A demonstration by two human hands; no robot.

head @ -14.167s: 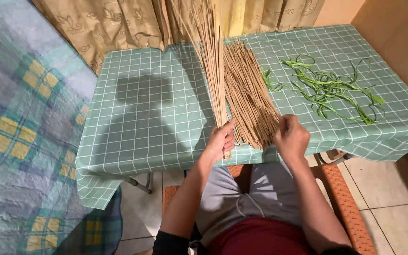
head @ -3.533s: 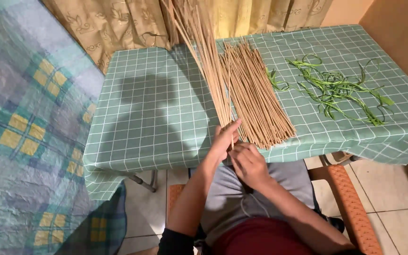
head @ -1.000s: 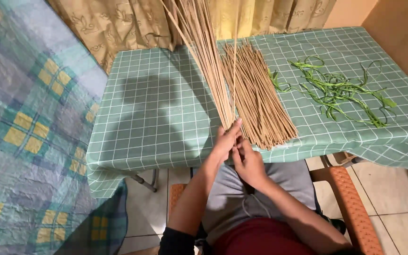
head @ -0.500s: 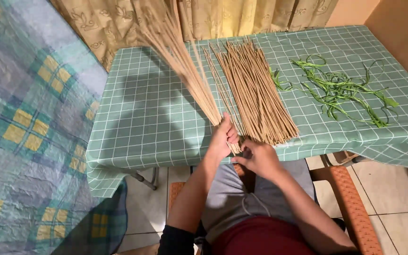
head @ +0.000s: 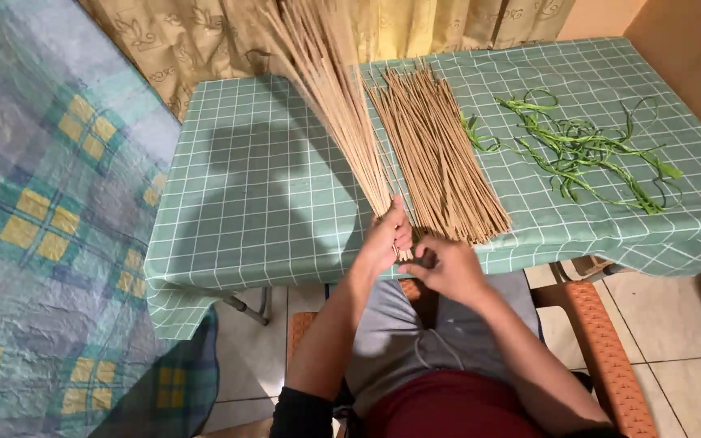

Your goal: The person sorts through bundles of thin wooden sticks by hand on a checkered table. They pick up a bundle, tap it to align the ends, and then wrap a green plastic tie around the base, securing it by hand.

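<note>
Tan stick bundle (head: 330,97) gripped at base by left hand (head: 385,238), fingers wrapped around; right hand (head: 445,266) at 4 o'clock, fingers pinching stick ends.

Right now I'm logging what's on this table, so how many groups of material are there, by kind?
Held stick bundle, in the left hand with the right hand at its base: 1
Loose stick pile on the table: 1
Green leaf strip heap: 1
Total: 3
</note>
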